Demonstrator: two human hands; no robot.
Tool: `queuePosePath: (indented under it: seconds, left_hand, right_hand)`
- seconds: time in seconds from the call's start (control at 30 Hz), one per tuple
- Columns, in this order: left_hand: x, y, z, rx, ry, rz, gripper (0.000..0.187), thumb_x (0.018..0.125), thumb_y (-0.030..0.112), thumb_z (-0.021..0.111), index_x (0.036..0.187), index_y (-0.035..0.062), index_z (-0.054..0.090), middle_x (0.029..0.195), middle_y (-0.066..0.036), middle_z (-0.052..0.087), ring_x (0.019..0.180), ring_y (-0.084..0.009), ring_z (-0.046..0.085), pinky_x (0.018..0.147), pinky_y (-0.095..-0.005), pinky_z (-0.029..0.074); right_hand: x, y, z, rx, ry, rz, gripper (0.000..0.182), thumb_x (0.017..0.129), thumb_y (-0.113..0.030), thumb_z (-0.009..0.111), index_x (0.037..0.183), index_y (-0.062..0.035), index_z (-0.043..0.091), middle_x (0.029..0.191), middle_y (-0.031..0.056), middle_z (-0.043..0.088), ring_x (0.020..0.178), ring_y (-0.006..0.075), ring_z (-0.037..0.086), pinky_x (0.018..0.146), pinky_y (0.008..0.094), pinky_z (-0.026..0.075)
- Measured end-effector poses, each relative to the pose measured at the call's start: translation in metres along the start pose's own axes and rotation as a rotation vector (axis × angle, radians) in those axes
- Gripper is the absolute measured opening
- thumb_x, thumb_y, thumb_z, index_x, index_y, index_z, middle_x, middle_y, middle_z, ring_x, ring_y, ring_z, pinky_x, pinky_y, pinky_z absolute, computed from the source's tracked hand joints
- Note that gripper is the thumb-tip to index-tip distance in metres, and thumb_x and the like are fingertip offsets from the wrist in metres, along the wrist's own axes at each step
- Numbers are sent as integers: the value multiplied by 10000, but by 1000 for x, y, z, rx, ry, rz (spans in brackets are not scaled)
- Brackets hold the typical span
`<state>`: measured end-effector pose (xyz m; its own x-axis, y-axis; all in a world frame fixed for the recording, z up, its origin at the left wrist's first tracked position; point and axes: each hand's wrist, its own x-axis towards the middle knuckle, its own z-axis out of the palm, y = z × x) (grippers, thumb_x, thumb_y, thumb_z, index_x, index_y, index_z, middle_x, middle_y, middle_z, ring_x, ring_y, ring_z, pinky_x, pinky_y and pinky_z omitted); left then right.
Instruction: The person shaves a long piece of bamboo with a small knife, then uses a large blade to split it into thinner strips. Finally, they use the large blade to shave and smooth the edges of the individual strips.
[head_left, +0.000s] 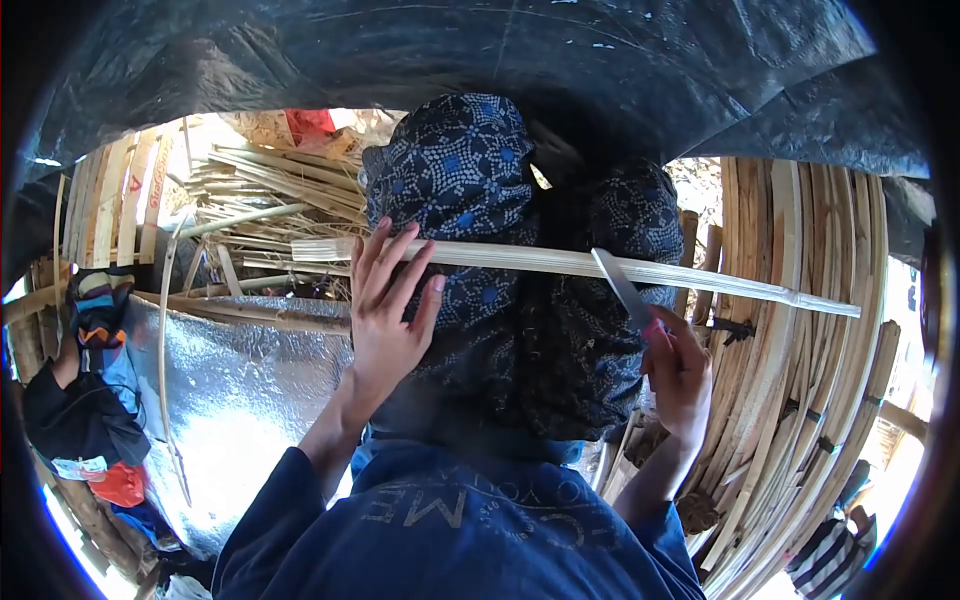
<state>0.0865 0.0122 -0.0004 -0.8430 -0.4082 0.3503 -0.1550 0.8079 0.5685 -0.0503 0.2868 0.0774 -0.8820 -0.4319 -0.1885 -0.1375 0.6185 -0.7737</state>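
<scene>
Pale wooden strip [520,257] in mid-frame, lying crosswise over the knees of the dark patterned trousers [455,160], tilted slightly down toward the right. Its right end reaches over the long wooden slats [790,400] on the right side of the frame.

Left hand [390,295]: back of hand up, laid across the strip near its left end. Fingers spread, thumb apart; hand not closed into a fist. Firmness of pressure: cannot tell.

Right hand [678,372], right of centre: fingers curled round the pinkish handle of a knife [622,288]. Blade points up and left; its tip end overlaps the strip, right of the strip's middle. Depth of any cut: cannot tell.

Surroundings: loose sticks [275,185] heaped at upper left; shiny silver sheet [235,375] at left, below them; thin bent stick [164,370] across the sheet's left part. Dark tarp [450,50] along the top. Blue shirt [470,540] at bottom centre.
</scene>
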Motion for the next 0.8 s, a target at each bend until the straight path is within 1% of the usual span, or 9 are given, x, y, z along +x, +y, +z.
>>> queuePosePath:
  seconds: [0.07, 0.1, 0.13, 0.2, 0.23, 0.37, 0.6, 0.73, 0.8]
  left_hand:
    - [-5, 11, -2, 60, -110, -38, 429, 887, 235, 622, 1271, 50, 573, 1438, -132, 417, 1370, -380, 318, 1096, -587, 228]
    - [-11, 14, -2, 82, -210, -81, 601, 883, 324, 625, 1401, 80, 443, 1522, -156, 274, 1409, -404, 220, 1106, -605, 161]
    - [-14, 17, -1, 78, -214, -92, 601, 883, 324, 625, 1401, 80, 443, 1522, -156, 274, 1409, -404, 220, 1106, -605, 161]
    - [-18, 22, 1, 111, -275, -127, 711, 876, 375, 625, 1465, 102, 336, 1539, -182, 213, 1421, -409, 175, 1107, -614, 125]
    - [-22, 19, 6, 137, -277, -104, 765, 874, 408, 619, 1492, 116, 275, 1549, -192, 176, 1430, -407, 141, 1099, -634, 106]
    - [-21, 19, 6, 146, -277, -114, 762, 870, 413, 620, 1490, 125, 283, 1551, -185, 173, 1431, -406, 136, 1093, -645, 107]
    - [-20, 18, 6, 178, -352, -109, 764, 880, 407, 606, 1487, 90, 268, 1548, -221, 145, 1430, -437, 93, 1107, -625, 108]
    - [-20, 16, 7, 140, -318, -126, 774, 848, 431, 630, 1484, 137, 302, 1552, -178, 179, 1434, -399, 127, 1089, -656, 114]
    - [-20, 18, 4, 170, -341, -114, 778, 858, 427, 619, 1485, 112, 286, 1549, -201, 165, 1432, -416, 113, 1098, -640, 112]
  right_hand:
    - [3, 5, -12, -51, -78, 64, 296, 925, -44, 566, 1210, -88, 632, 667, 32, 612, 530, 65, 514, 491, 243, 402]
    - [4, 7, -15, -91, -148, 126, 299, 914, -30, 578, 1200, -87, 645, 713, 48, 650, 548, 70, 537, 507, 240, 425]
    - [4, 8, -11, -98, -157, 131, 299, 914, -30, 578, 1200, -87, 645, 713, 48, 650, 548, 70, 537, 507, 240, 425]
    - [10, 10, 6, -30, -42, -118, 305, 889, -2, 599, 1171, -96, 668, 798, 76, 696, 588, 79, 578, 551, 245, 475]
    - [13, -4, 12, -89, -108, -67, 327, 867, 17, 619, 1164, -108, 671, 882, 102, 722, 672, 108, 654, 609, 257, 513]
    - [17, -25, 47, -130, -102, -158, 305, 860, -10, 642, 1147, -108, 680, 909, 152, 717, 780, 189, 712, 618, 287, 528]
    - [22, -24, 18, -297, -53, -178, 280, 857, -14, 645, 1123, -88, 687, 863, 145, 716, 725, 169, 704, 571, 290, 530]
    - [22, -38, 60, -336, -73, -326, 274, 853, -31, 650, 1119, -88, 684, 870, 137, 713, 710, 221, 705, 563, 314, 532]
    - [24, -43, 66, -318, -107, -277, 254, 855, -43, 649, 1103, -83, 690, 895, 147, 711, 737, 246, 708, 593, 314, 547]
